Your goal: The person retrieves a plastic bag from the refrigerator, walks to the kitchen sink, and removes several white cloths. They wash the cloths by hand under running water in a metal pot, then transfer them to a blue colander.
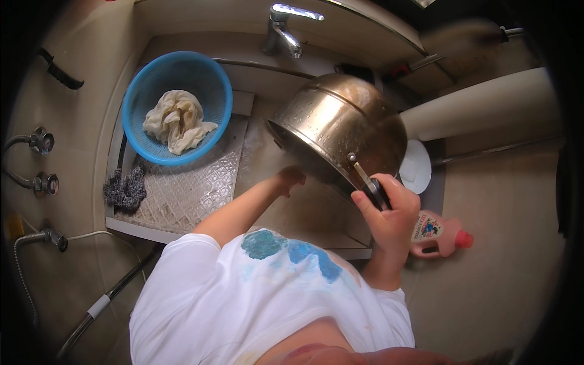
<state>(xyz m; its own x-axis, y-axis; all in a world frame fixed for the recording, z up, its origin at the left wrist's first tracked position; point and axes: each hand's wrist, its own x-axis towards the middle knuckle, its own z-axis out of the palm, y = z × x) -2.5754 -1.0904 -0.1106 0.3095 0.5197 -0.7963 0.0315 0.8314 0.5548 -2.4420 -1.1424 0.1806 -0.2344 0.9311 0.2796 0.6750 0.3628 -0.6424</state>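
Note:
My right hand grips the black side handle of a large stainless steel pot. Tipped on its side over the sink, the pot has its mouth facing down and left, and water drops cling to its wall. My left hand is by the lower rim, blurred and partly in shadow; whether it touches the pot or holds anything is unclear. A chrome faucet stands behind the sink. Left of the pot, a blue plastic colander holds a crumpled off-white cloth.
A ribbed washboard surface slopes at the sink's left, with a dark mesh scrubber at its edge. On the right are a white dish, a thick pale pipe and a pink bottle. Valves line the left wall.

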